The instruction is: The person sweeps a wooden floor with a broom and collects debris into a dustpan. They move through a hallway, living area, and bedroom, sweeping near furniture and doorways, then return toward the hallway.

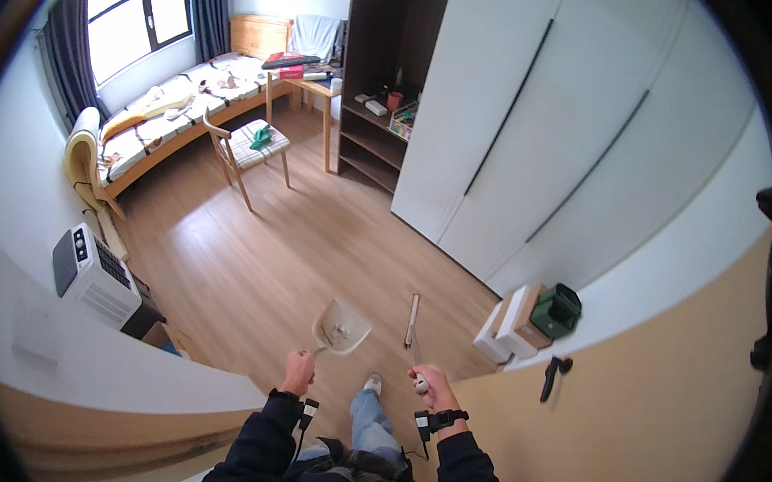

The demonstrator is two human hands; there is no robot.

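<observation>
My left hand is closed around the handle of a pale dustpan. Some dark debris lies in the pan, whose open side faces away from me and to the right. In my right hand is the grey handle of a broom. Its long narrow head is seen from above, to the right of the dustpan and apart from it. Whether the broom head touches the floor, I cannot tell.
Wood-look flooring stretches ahead. A wooden chair stands by the bed and desk. White wardrobe doors and stacked boxes line the right. An open door is close at right; an air cooler stands left.
</observation>
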